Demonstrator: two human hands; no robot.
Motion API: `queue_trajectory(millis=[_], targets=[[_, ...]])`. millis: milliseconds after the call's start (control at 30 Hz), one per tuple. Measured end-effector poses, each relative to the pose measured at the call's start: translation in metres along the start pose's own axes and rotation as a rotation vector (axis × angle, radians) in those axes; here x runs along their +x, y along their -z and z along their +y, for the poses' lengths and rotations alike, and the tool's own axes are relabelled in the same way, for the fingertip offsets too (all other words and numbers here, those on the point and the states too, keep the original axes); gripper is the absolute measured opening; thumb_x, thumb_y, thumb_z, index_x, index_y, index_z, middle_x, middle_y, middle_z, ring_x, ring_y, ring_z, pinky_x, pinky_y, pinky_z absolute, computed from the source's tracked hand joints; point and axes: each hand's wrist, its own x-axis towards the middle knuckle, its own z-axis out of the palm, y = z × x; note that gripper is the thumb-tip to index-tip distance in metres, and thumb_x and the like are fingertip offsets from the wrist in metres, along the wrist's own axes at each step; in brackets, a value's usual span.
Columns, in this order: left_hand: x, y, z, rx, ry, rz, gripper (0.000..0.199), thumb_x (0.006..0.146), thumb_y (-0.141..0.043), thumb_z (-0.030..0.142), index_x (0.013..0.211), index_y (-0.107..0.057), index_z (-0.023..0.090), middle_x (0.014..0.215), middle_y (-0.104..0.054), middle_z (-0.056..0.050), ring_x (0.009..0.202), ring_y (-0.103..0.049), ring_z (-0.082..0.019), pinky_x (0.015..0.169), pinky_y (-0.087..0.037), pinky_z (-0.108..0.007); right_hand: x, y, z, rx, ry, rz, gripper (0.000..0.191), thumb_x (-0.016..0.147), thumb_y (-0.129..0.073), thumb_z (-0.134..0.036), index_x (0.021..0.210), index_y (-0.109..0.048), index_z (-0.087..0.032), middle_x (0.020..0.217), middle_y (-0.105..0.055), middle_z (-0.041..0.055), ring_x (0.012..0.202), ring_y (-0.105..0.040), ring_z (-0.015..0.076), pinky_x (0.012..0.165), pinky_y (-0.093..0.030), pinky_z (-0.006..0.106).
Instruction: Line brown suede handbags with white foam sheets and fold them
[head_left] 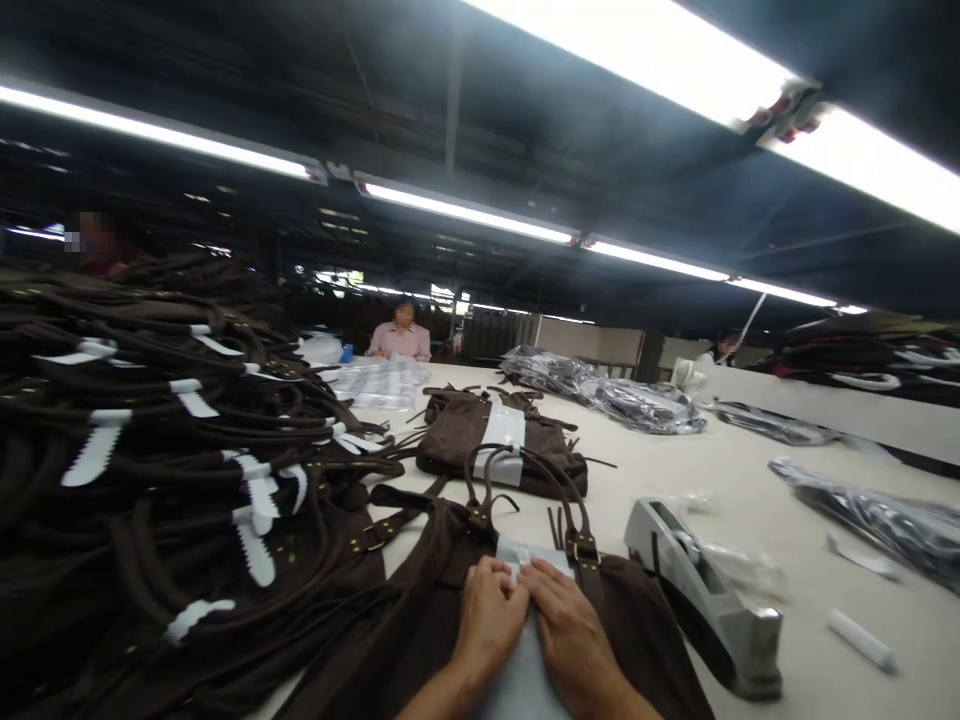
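A dark brown handbag (637,620) lies in front of me, its two looped handles pointing away. Down its middle runs a pale grey-white sheet (529,670), paper or thin foam; I cannot tell which. My left hand (491,615) has bent fingers closed at the sheet near its far end. Beside it, almost touching, my right hand (566,620) has its fingers together on the same sheet. The fingertips meet close to the handle bases. Just beyond lies another brown handbag (450,435) with a similar pale band (501,440) around it.
A big pile of brown handbags (150,500) with white paper tags fills the left side. A grey tape dispenser (705,600) stands to the right, near a white roll (861,640). Plastic-wrapped packages (645,400) lie farther back on the white table (720,480). A person (401,335) sits across.
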Motion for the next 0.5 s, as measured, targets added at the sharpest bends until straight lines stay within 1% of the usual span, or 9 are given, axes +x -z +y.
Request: queue_trajectory(millis=[133, 200, 233, 267, 333, 367, 400, 433, 500], targets=[[-0.003, 0.005, -0.001, 0.032, -0.006, 0.083, 0.027, 0.080, -0.047, 0.009, 0.056, -0.052, 0.018, 0.086, -0.066, -0.009, 0.082, -0.063, -0.018, 0.078, -0.045, -0.029, 0.003, -0.017, 0.024, -0.042, 0.100, -0.007, 0.051, 0.078, -0.048, -0.007, 0.123, -0.066, -0.024, 0.130, -0.062, 0.0018, 0.126, -0.053, 0.0208, 0.106, -0.045, 0.031], [-0.006, 0.010, -0.002, 0.056, 0.000, 0.134, 0.027, 0.083, -0.042, 0.009, 0.060, -0.050, 0.019, 0.079, -0.062, -0.008, 0.076, -0.061, -0.019, 0.073, -0.045, -0.031, 0.004, -0.021, 0.033, -0.061, 0.155, 0.010, 0.051, 0.077, -0.050, -0.008, 0.122, -0.067, -0.025, 0.127, -0.064, 0.0020, 0.123, -0.057, 0.0212, 0.103, -0.048, 0.030], [-0.009, 0.012, -0.002, 0.066, -0.027, 0.169, 0.025, 0.084, -0.041, 0.009, 0.063, -0.050, 0.019, 0.078, -0.061, -0.008, 0.075, -0.061, -0.019, 0.072, -0.045, -0.031, 0.004, -0.021, 0.034, -0.065, 0.176, 0.022, 0.051, 0.077, -0.051, -0.008, 0.122, -0.067, -0.025, 0.126, -0.064, 0.0025, 0.121, -0.058, 0.0214, 0.102, -0.049, 0.030], [-0.011, 0.014, -0.003, 0.073, -0.088, 0.202, 0.022, 0.084, -0.041, 0.010, 0.066, -0.051, 0.019, 0.079, -0.060, -0.008, 0.076, -0.060, -0.019, 0.073, -0.045, -0.032, 0.004, -0.020, 0.034, -0.063, 0.191, 0.034, 0.050, 0.077, -0.051, -0.009, 0.121, -0.067, -0.025, 0.125, -0.065, 0.0031, 0.119, -0.059, 0.0215, 0.102, -0.049, 0.031], [-0.016, 0.015, -0.005, 0.067, -0.287, 0.238, 0.014, 0.084, -0.042, 0.013, 0.079, -0.054, 0.018, 0.088, -0.060, -0.009, 0.084, -0.061, -0.020, 0.079, -0.048, -0.033, 0.004, -0.014, 0.030, -0.042, 0.222, 0.035, 0.049, 0.078, -0.052, -0.009, 0.121, -0.067, -0.026, 0.125, -0.065, 0.0044, 0.118, -0.060, 0.0218, 0.102, -0.049, 0.033], [-0.018, 0.014, -0.006, 0.061, -0.406, 0.218, 0.014, 0.084, -0.043, 0.014, 0.089, -0.056, 0.017, 0.095, -0.062, -0.011, 0.092, -0.062, -0.021, 0.085, -0.049, -0.034, 0.003, -0.011, 0.025, -0.027, 0.240, 0.015, 0.048, 0.078, -0.052, -0.010, 0.122, -0.067, -0.025, 0.124, -0.065, 0.0054, 0.118, -0.060, 0.0224, 0.103, -0.048, 0.034], [-0.019, 0.013, -0.007, 0.064, -0.512, 0.159, 0.020, 0.084, -0.044, 0.016, 0.100, -0.056, 0.015, 0.105, -0.062, -0.014, 0.102, -0.061, -0.023, 0.092, -0.049, -0.036, 0.003, -0.007, 0.019, -0.010, 0.253, -0.014, 0.048, 0.078, -0.052, -0.011, 0.122, -0.067, -0.025, 0.124, -0.065, 0.0068, 0.118, -0.060, 0.0233, 0.104, -0.047, 0.035], [-0.019, 0.011, -0.009, 0.080, -0.583, 0.070, 0.030, 0.085, -0.044, 0.018, 0.112, -0.055, 0.013, 0.117, -0.061, -0.017, 0.114, -0.057, -0.024, 0.099, -0.047, -0.038, 0.002, -0.002, 0.012, 0.007, 0.256, -0.049, 0.047, 0.078, -0.053, -0.012, 0.121, -0.068, -0.024, 0.124, -0.065, 0.0084, 0.118, -0.060, 0.0245, 0.104, -0.047, 0.036], [-0.019, 0.008, -0.011, 0.153, -0.628, -0.136, 0.045, 0.088, -0.042, 0.024, 0.130, -0.048, 0.009, 0.137, -0.052, -0.021, 0.132, -0.046, -0.026, 0.111, -0.039, -0.040, -0.004, 0.006, -0.003, 0.061, 0.221, -0.110, 0.044, 0.078, -0.051, -0.013, 0.116, -0.070, -0.024, 0.122, -0.066, 0.0106, 0.117, -0.061, 0.0254, 0.102, -0.049, 0.036]])
